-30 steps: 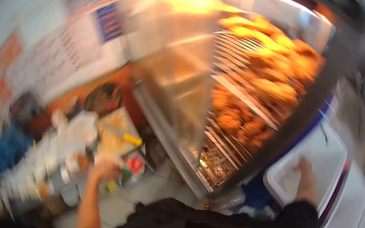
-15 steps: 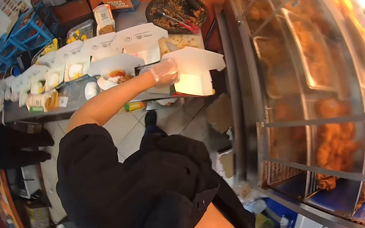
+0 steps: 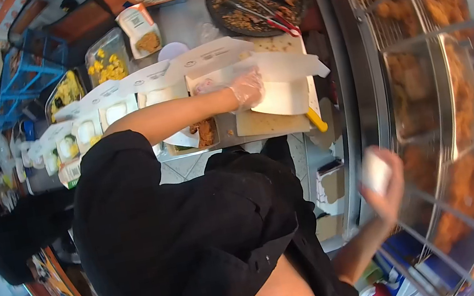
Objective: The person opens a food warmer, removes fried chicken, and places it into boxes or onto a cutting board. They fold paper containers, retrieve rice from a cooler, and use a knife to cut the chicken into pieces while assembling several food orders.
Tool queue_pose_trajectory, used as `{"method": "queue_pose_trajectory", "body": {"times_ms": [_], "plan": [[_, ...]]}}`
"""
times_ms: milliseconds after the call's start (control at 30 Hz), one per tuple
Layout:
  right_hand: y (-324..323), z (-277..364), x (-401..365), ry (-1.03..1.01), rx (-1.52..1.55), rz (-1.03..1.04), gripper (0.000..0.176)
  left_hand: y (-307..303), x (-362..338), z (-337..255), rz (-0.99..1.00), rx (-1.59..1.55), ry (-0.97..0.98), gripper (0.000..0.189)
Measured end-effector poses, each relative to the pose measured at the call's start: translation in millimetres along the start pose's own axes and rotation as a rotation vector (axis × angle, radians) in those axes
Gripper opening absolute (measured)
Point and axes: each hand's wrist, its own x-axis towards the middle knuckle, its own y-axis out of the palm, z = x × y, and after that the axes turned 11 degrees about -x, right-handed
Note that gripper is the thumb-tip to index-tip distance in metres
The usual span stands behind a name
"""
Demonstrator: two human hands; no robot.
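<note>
My left hand (image 3: 248, 89), in a clear plastic glove, is closed on an open white takeout box (image 3: 281, 99). The box is over a cutting board (image 3: 267, 123), its lid flap spread to the right. A yellow knife handle (image 3: 317, 119) sticks out beside it. Low on the right, my right hand (image 3: 387, 185) is wrapped round a small white object (image 3: 375, 172), blurred, perhaps a cup. That hand is close to the glass warmer. Left of the gloved hand, a box with fried chicken (image 3: 204, 132) is partly covered by my forearm.
A row of open boxes (image 3: 116, 112) lines the counter. Behind stand a tray of yellow pieces (image 3: 108, 63) and a dark round pan (image 3: 252, 2) with red-handled tongs (image 3: 291, 29). The warmer (image 3: 428, 82) holds fried chicken. Another person (image 3: 17, 231) stands at left.
My right hand has come into view at the lower right, holding the white object. The view has shifted; my left hand still holds the box, and the yellow handle now shows.
</note>
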Motion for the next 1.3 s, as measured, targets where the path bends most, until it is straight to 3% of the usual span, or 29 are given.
{"method": "queue_pose_trajectory", "body": {"times_ms": [33, 67, 100, 167, 200, 267, 333, 367, 433, 467, 500, 533, 600, 667, 733, 833, 900, 1033, 1067, 1133, 1167, 1233, 1267, 1300], "plan": [[37, -14, 42, -0.055, -0.017, 0.127, 0.069, -10, 0, -4, 0.086, 0.033, -0.009, 0.025], [72, -22, 79, 0.002, 0.019, 0.295, 0.068, 14, 3, -2, 0.096, 0.076, -0.135, 0.025], [109, -40, 108, -0.162, -0.118, 0.312, 0.065, -17, -4, -8, 0.088, 0.073, -0.169, 0.025], [165, -49, 150, -0.359, -0.36, 0.366, 0.064, -111, -27, -17, 0.094, -0.854, -0.433, 0.023], [184, -54, 162, -0.415, -0.413, 0.386, 0.064, -113, -37, -2, 0.081, -0.847, -0.456, 0.023], [222, -79, 184, -0.493, -0.485, 0.459, 0.064, -114, -63, 41, -0.501, -0.783, -0.417, 0.017], [241, -89, 190, -0.561, -0.528, 0.473, 0.064, -156, -93, 94, -0.463, -0.93, -1.006, 0.022], [248, -93, 189, -0.611, -0.585, 0.47, 0.064, -119, -125, 156, -0.574, -0.753, -0.888, 0.026], [256, -100, 185, -0.56, -0.627, 0.545, 0.066, -84, -166, 230, -0.502, -0.363, -1.115, 0.029], [256, -100, 183, -0.579, -0.594, 0.52, 0.066, -77, -176, 245, -0.492, -0.363, -1.116, 0.029], [256, -98, 181, -0.591, -0.563, 0.492, 0.066, -71, -180, 256, -0.16, -0.287, -1.158, 0.04], [252, -92, 180, -0.571, -0.561, 0.497, 0.066, -62, -185, 266, 0.175, -0.209, -1.171, 0.052], [230, -83, 173, -0.423, -0.349, 0.438, 0.058, -32, -203, 285, 0.234, -0.468, -1.084, 0.084], [200, -86, 167, -0.279, -0.32, 0.379, 0.054, -9, -202, 307, 0.329, -0.415, -1.038, 0.087], [165, -78, 161, -0.186, -0.3, 0.234, 0.038, -24, -189, 290, 0.24, -0.342, -1.027, 0.08], [132, -104, 142, 0.087, -0.193, 0.162, 0.027, -38, -177, 281, 0.262, -0.263, -0.964, 0.079], [116, -116, 129, 0.162, -0.136, 0.108, 0.025, -50, -174, 272, 0.194, -0.348, -1.097, 0.077], [99, -132, 116, 0.31, 0.104, 0.003, 0.025, -26, -192, 292, -0.101, -0.407, -1.02, 0.07], [96, -133, 117, 0.307, 0.143, -0.005, 0.025, -23, -198, 296, -0.102, -0.403, -1.019, 0.07], [91, -136, 124, 0.312, 0.192, -0.027, 0.025, -33, -203, 290, -0.334, -0.366, -0.856, 0.063], [87, -139, 134, 0.313, 0.236, -0.046, 0.025, -38, -206, 287, -0.348, -0.358, -0.866, 0.063], [82, -142, 165, 0.286, 0.227, -0.025, 0.025, -64, -200, 267, -0.529, -0.783, -0.902, 0.057], [82, -141, 186, 0.259, 0.256, -0.001, 0.026, -57, -200, 268, -0.653, -0.787, -0.726, 0.054], [85, -143, 200, 0.241, 0.284, 0.033, 0.026, -55, -199, 261, -0.646, -0.792, -0.746, 0.054]]}}
